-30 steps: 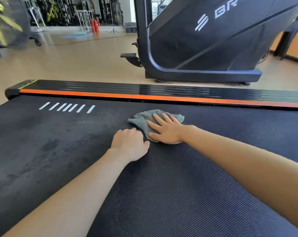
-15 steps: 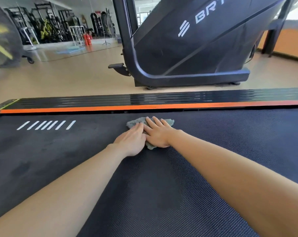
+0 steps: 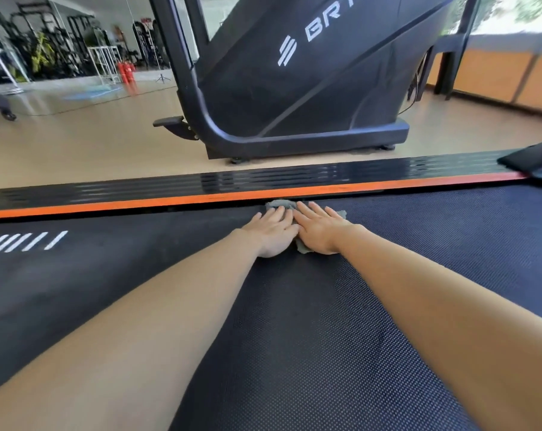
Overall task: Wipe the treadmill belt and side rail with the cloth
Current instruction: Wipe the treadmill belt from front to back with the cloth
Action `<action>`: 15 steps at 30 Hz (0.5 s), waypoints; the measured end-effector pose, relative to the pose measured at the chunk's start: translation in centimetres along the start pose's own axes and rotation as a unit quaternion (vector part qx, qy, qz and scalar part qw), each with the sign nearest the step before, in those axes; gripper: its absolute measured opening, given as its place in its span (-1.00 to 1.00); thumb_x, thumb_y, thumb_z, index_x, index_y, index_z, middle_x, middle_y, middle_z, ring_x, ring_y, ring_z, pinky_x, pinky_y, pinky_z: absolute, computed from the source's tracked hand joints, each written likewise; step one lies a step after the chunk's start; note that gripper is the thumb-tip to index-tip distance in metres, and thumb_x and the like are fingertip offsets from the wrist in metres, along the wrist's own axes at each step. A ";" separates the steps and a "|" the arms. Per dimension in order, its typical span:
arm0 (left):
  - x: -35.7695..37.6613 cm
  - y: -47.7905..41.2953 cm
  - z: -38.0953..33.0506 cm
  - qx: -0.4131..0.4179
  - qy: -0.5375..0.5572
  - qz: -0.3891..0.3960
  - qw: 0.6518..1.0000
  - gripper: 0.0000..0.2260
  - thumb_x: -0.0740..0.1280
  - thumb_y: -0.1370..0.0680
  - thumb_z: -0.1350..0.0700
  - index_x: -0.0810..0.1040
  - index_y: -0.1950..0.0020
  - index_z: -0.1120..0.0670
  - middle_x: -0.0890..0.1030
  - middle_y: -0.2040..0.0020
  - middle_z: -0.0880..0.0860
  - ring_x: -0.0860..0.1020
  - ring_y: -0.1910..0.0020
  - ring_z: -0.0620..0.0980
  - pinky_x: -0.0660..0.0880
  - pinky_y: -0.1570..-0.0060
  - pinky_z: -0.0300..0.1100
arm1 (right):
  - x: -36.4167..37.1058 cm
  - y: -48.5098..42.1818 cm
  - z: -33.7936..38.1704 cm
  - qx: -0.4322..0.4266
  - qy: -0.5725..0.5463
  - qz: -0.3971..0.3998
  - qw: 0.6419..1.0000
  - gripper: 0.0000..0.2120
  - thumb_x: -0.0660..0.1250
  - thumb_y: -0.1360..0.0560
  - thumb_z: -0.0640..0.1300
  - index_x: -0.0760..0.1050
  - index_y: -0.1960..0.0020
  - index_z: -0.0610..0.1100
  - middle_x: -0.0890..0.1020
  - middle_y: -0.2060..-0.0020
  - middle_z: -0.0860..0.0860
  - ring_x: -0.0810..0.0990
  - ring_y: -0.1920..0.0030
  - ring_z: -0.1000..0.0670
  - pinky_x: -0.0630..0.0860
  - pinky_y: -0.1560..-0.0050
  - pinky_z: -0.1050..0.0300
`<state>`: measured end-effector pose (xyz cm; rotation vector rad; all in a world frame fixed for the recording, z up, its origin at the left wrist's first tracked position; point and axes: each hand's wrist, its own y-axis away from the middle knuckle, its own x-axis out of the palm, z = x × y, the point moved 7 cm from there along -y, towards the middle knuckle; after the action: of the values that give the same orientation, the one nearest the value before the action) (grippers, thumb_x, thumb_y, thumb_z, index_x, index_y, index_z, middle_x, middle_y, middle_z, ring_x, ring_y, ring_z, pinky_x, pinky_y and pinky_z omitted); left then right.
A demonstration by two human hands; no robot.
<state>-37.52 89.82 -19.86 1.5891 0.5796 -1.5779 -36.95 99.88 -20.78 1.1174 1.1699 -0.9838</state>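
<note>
A: Head view: where are the edges?
B: Black belt (image 3: 294, 337) fills the near frame, with open run to left and right. Its far edge meets the side rail (image 3: 263, 181), which carries an orange stripe (image 3: 139, 204).
A: And the cloth?
B: Grey cloth (image 3: 279, 203) lies on the belt at that far edge, just beside the stripe, mostly covered by both hands.
A: Their pose?
B: Left hand (image 3: 271, 233) and right hand (image 3: 321, 233) touch side by side, palms down, fingers straight, pressing the cloth flat. Both arms reach far forward.

both hands (image 3: 297, 233) have slid the cloth (image 3: 281, 204) across the belt (image 3: 294, 337) to the rail (image 3: 201, 199).
</note>
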 end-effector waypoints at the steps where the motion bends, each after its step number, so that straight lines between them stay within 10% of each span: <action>1: -0.5 -0.8 -2.3 0.013 -0.001 0.000 1.000 -0.53 -0.14 -0.70 0.02 0.07 -0.61 0.09 -0.12 -0.64 0.17 -0.12 -0.61 0.18 -0.06 -0.54 0.21 | 0.1 1.2 -2.3 0.027 -0.001 0.002 1.000 -0.46 -0.18 -0.68 0.03 -0.17 -0.63 0.00 -0.17 -0.62 0.01 -0.18 -0.60 -0.07 -0.13 -0.57 -0.13; 6: -2.1 -2.7 -8.3 0.033 0.016 -0.018 0.999 -0.47 -0.16 -0.70 -0.05 -0.02 -0.64 0.13 -0.04 -0.64 0.16 -0.04 -0.61 0.14 -0.02 -0.55 0.10 | 0.3 6.6 -8.5 0.142 0.036 -0.015 0.989 -0.42 -0.21 -0.65 0.16 -0.05 -0.62 -0.02 -0.21 -0.61 -0.01 -0.24 -0.59 -0.17 -0.20 -0.51 -0.26; 10: -2.5 -1.7 -6.2 0.033 -0.048 -0.061 0.996 -0.50 -0.11 -0.70 -0.03 0.05 -0.63 0.10 0.09 -0.63 0.11 0.08 -0.60 0.04 -0.01 -0.54 0.01 | -0.5 5.4 -5.2 0.096 0.051 -0.087 0.990 -0.46 -0.11 -0.64 0.13 0.27 -0.47 -0.14 0.20 -0.53 -0.04 0.16 -0.49 -0.17 0.09 -0.48 -0.21; 15: -1.5 0.5 0.0 -0.008 -0.130 -0.115 0.985 -0.55 -0.05 -0.65 -0.04 0.37 -0.44 0.08 0.48 -0.40 0.09 0.38 -0.39 0.06 0.22 -0.39 0.01 | 0.2 0.4 0.0 0.041 -0.040 -0.060 0.997 -0.45 -0.09 -0.63 0.16 0.12 -0.55 -0.04 0.10 -0.59 -0.05 0.04 -0.57 -0.12 -0.03 -0.53 -0.16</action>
<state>-37.28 89.91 -18.31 1.3111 0.6453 -1.9116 -36.50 99.94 -20.94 1.0715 1.1523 -1.1681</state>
